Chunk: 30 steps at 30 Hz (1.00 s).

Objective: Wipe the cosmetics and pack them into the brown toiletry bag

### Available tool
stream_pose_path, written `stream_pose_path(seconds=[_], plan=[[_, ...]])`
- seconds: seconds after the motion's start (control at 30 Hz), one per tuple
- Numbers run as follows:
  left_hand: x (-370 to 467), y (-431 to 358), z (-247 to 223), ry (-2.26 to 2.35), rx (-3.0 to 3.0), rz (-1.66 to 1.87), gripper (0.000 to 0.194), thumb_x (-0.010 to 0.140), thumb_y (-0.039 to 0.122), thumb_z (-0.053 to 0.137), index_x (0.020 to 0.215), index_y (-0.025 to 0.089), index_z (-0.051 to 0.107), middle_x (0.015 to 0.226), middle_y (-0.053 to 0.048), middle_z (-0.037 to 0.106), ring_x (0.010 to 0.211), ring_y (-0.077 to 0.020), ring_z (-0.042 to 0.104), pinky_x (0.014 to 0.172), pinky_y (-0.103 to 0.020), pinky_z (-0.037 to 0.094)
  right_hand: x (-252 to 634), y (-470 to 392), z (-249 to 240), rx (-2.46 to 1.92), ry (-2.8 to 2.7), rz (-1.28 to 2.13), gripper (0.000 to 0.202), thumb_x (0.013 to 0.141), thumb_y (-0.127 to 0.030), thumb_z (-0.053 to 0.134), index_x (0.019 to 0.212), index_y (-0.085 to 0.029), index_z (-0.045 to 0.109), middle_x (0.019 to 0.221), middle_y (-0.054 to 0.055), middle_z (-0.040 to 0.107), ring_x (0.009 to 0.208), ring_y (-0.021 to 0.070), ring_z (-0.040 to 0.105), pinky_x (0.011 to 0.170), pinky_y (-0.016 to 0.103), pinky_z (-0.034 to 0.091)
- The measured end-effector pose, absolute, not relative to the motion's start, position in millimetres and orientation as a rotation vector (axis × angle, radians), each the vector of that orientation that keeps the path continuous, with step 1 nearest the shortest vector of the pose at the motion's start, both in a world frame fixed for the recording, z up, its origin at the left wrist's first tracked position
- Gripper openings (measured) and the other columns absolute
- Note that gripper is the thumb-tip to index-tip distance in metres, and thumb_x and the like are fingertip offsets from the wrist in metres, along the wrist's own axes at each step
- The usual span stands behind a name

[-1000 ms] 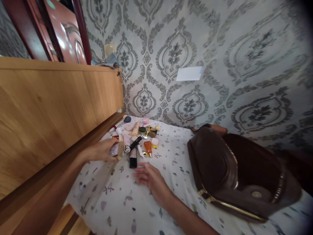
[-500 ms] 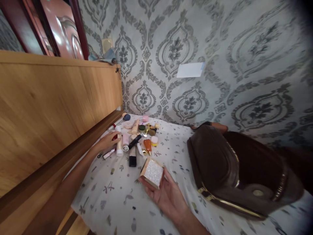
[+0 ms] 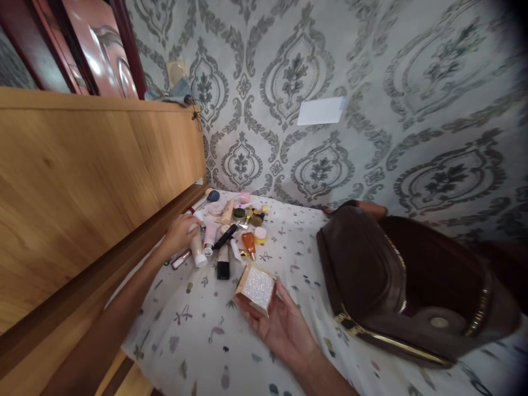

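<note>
My right hand (image 3: 284, 324) holds a small gold box (image 3: 258, 287) with a glittery white face, tilted toward me, its fingers under and along one side. My left hand (image 3: 180, 236) is at the left edge of a pile of cosmetics, fingers curled; what they hold, if anything, is hidden. Beside it lie a beige tube with a white cap (image 3: 198, 250) and a pink tube (image 3: 209, 237). Near these are a black tube (image 3: 226, 236), a bottle with a black cap (image 3: 223, 268), an orange bottle (image 3: 248, 243) and a pink-lidded yellow jar (image 3: 260, 235).
A dark brown bag (image 3: 363, 275) gapes at right on the patterned white sheet (image 3: 231, 352). A wooden panel (image 3: 99, 181) rises along the left. Patterned wallpaper (image 3: 284, 148) with a white sheet of paper (image 3: 322, 110) stands behind. A lip-gloss-like tube (image 3: 181, 259) lies near my left wrist.
My left hand has shifted slightly up and away, and its fingers have curled more. The beige tube has tilted and slid a little. The right hand keeps the box nearly still.
</note>
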<state>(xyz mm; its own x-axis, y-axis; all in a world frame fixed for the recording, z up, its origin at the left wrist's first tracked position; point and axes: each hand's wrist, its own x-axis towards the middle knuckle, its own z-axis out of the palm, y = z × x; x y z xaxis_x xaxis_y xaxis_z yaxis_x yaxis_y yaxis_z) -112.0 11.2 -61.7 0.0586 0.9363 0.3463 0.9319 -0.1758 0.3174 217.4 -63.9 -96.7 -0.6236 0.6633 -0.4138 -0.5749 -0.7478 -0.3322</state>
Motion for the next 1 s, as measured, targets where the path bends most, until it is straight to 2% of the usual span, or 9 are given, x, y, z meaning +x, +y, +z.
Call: stream_pose_path(seconds=[0.1,0.27,0.5,0.63,0.73,0.83,0.9,1.0], plan=[[-78,32,-63,1.912,2.321,0.647,0.015,0.089,0.03,0.061,0.099,0.022,0.069,0.112,-0.006,0.067,0.111,-0.024,0.058,0.101,-0.044,0.043,218,-64,-97,-0.666,-0.23,2.339,0.041,0.101,-0.047,0.041,0.127,-0.018,0.056,0.104,0.014,0.076,0.095,0.0291,0.075,0.07,0.032,0.056],[-44,65,-74,1.982,2.19,0.596,0.033,0.093,0.035,0.062,0.121,0.018,0.061,0.124,-0.009,0.062,0.106,-0.0238,0.063,0.09,-0.047,0.054,218,-64,-99,-0.628,-0.246,2.353,0.045,0.1,-0.05,0.042,0.131,-0.017,0.053,0.101,0.014,0.076,0.091,0.0287,0.075,0.07,0.031,0.055],[-38,72,-71,1.973,1.892,0.959,0.034,0.093,0.034,0.063,0.122,0.017,0.06,0.125,-0.01,0.062,0.107,-0.0241,0.063,0.089,-0.046,0.055,219,-65,-95,-0.644,-0.224,2.322,0.047,0.102,-0.049,0.037,0.138,-0.02,0.044,0.098,0.014,0.076,0.089,0.029,0.076,0.067,0.03,0.053],[-62,61,-49,1.892,1.604,1.336,0.028,0.093,0.034,0.062,0.116,0.017,0.062,0.119,-0.008,0.064,0.101,-0.0219,0.064,0.086,-0.042,0.056,220,-66,-95,-0.625,-0.26,2.326,0.048,0.102,-0.05,0.037,0.138,-0.018,0.044,0.1,0.014,0.076,0.091,0.0294,0.075,0.067,0.03,0.053],[-71,50,-34,1.706,1.363,1.607,0.026,0.094,0.036,0.06,0.108,0.015,0.062,0.103,-0.005,0.066,0.085,-0.0173,0.065,0.074,-0.036,0.056,219,-67,-94,-0.612,-0.296,2.327,0.046,0.102,-0.049,0.037,0.134,-0.018,0.048,0.098,0.013,0.076,0.089,0.0293,0.075,0.066,0.03,0.052],[-60,35,-27,1.45,1.193,1.778,0.022,0.093,0.037,0.059,0.091,0.015,0.06,0.084,-0.001,0.062,0.071,-0.0132,0.06,0.066,-0.03,0.052,218,-68,-93,-0.59,-0.328,2.319,0.044,0.102,-0.048,0.035,0.128,-0.017,0.053,0.096,0.012,0.076,0.085,0.0278,0.076,0.065,0.031,0.052],[-43,22,-27,1.303,1.118,1.825,0.021,0.086,0.036,0.062,0.078,0.018,0.055,0.075,0.002,0.057,0.067,-0.0123,0.057,0.065,-0.027,0.05,219,-69,-92,-0.581,-0.338,2.311,0.043,0.103,-0.047,0.034,0.124,-0.017,0.055,0.095,0.012,0.077,0.083,0.0265,0.076,0.065,0.031,0.053],[-9,-2,-30,1.15,1.066,1.782,0.022,0.072,0.034,0.067,0.071,0.021,0.049,0.068,0.005,0.054,0.064,-0.0122,0.055,0.063,-0.024,0.047,224,-71,-89,-0.572,-0.369,2.282,0.042,0.103,-0.047,0.035,0.122,-0.017,0.057,0.095,0.012,0.077,0.08,0.0245,0.076,0.064,0.03,0.053]])
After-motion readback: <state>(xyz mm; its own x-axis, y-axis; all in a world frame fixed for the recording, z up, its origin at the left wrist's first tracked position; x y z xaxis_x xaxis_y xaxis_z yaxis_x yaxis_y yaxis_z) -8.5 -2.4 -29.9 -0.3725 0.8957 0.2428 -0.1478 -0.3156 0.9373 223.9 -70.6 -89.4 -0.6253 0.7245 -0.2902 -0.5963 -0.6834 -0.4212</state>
